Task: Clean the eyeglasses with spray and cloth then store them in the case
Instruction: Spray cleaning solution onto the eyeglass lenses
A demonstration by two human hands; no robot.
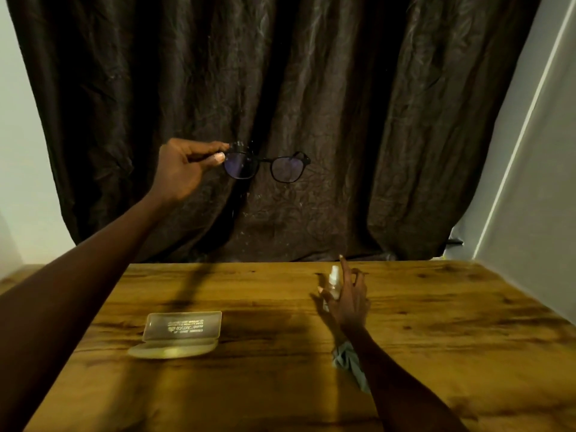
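Observation:
My left hand (184, 169) holds black-framed eyeglasses (268, 166) up in the air by their left end, lenses facing me, in front of the dark curtain. My right hand (347, 297) is low over the wooden table (280, 385), fingers spread around a small clear spray bottle (334, 280) that stands upright on the table; whether the fingers still grip it is unclear. A grey-green cloth (350, 366) lies on the table, partly hidden under my right forearm. The translucent glasses case (179, 335) lies open at the table's left-middle.
A dark crumpled curtain (280, 88) hangs behind the table's far edge. A pale wall (536, 182) rises on the right, and another pale wall (18, 151) on the left.

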